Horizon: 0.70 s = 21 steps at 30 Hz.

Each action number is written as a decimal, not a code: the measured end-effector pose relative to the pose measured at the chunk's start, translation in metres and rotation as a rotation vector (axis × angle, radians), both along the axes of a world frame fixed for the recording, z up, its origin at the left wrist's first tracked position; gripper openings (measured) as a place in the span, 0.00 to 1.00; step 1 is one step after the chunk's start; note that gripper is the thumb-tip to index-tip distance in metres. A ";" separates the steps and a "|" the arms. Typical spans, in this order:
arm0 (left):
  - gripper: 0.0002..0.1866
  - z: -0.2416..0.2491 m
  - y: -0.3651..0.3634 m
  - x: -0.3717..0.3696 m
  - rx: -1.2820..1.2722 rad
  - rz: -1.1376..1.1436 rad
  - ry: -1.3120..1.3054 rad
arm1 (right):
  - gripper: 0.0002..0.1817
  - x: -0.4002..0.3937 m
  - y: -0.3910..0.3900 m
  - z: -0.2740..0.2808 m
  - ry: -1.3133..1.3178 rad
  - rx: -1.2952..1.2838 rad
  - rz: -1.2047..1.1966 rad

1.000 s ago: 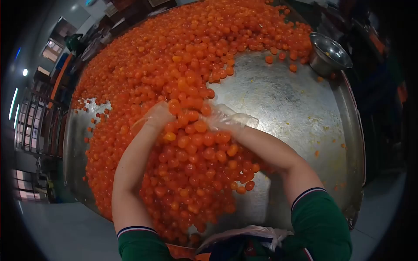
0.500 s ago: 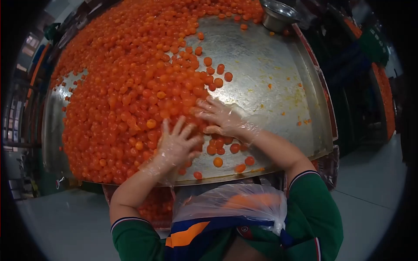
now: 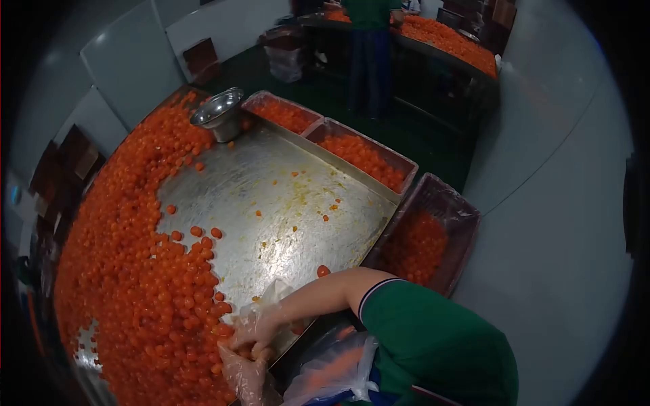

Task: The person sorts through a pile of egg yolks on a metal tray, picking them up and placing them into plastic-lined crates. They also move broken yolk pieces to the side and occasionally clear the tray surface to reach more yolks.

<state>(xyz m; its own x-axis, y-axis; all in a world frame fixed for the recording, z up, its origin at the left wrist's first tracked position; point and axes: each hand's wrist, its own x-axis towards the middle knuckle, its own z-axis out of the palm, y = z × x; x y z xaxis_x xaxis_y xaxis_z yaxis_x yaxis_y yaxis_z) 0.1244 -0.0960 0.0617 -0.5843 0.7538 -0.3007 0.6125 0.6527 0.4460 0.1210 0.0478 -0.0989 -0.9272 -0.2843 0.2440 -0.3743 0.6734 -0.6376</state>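
Orange-red egg yolks [image 3: 162,304] lie in a thick heap over the left side of a metal table [image 3: 237,196]. At the heap's near right edge my two hands meet, both in clear plastic gloves. My right hand [image 3: 254,329] has its fingers curled inward and down; whatever is in them is hidden. Just below it, touching or almost touching, is my left hand [image 3: 245,376]. Its fingers are partly covered by the right hand, so their grip does not show. A few yolks lie right beside the fingers.
A steel bowl [image 3: 220,116] stands at the table's far corner. Lined crates of yolks [image 3: 362,160] border the far edge, with another crate [image 3: 423,240] by the right corner. A co-worker [image 3: 369,54] stands at another yolk-covered table [image 3: 447,42].
My view has swung to the right. My hands, earlier apart with fingers spread on the yolks, have come together, and the right hand's fingers have curled.
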 end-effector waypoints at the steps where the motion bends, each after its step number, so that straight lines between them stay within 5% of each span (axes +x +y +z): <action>1: 0.32 -0.005 0.001 -0.005 -0.053 -0.027 0.001 | 0.27 -0.009 -0.010 -0.003 -0.138 0.123 0.063; 2: 0.33 -0.011 0.003 -0.011 -0.106 -0.051 0.002 | 0.20 -0.007 -0.014 -0.013 -0.017 0.070 0.045; 6: 0.35 -0.042 0.016 -0.018 -0.274 -0.129 0.002 | 0.19 0.046 0.018 0.015 0.038 0.164 0.122; 8: 0.29 -0.070 0.023 -0.012 0.053 -0.105 -0.350 | 0.17 0.069 0.049 0.026 0.003 0.522 0.083; 10: 0.28 -0.111 0.048 -0.002 0.192 -0.162 -0.442 | 0.17 0.087 0.085 0.017 0.176 0.348 -0.045; 12: 0.34 -0.120 0.085 0.010 0.224 -0.321 -0.193 | 0.13 0.103 0.118 0.013 0.137 0.511 -0.143; 14: 0.35 -0.094 0.111 0.021 0.269 -0.327 -0.160 | 0.15 0.129 0.137 0.019 0.263 0.409 -0.403; 15: 0.32 -0.087 0.116 0.014 0.252 -0.332 -0.204 | 0.18 0.130 0.153 0.036 -0.177 0.274 -0.420; 17: 0.26 -0.073 0.115 -0.004 0.199 -0.285 -0.182 | 0.21 0.155 0.154 0.065 -0.378 -0.305 -0.738; 21: 0.20 -0.063 0.095 -0.046 0.176 -0.155 0.050 | 0.19 0.201 0.185 0.060 -0.057 -0.615 -0.849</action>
